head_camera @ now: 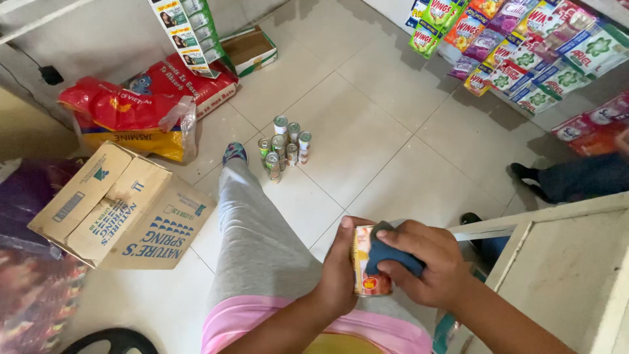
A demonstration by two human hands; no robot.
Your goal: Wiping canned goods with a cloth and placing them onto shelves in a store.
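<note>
At lower centre, an upright yellow-labelled tin can [367, 262] is gripped by the left hand [337, 272], while a blue cloth [388, 254] is pressed against its side by the clenched right hand [429, 265].

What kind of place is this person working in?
Most likely a small shop or its stockroom. Sachet strips hang in rows along a wall, a cluster of cans stands on the tiled floor, and a rice sack and carton sit nearby. The left hand holds a can.

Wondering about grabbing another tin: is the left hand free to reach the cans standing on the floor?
Probably not yet: the left hand grips a can that the right hand wipes with a blue cloth. The floor cans stand unobstructed beyond the outstretched leg.
</note>
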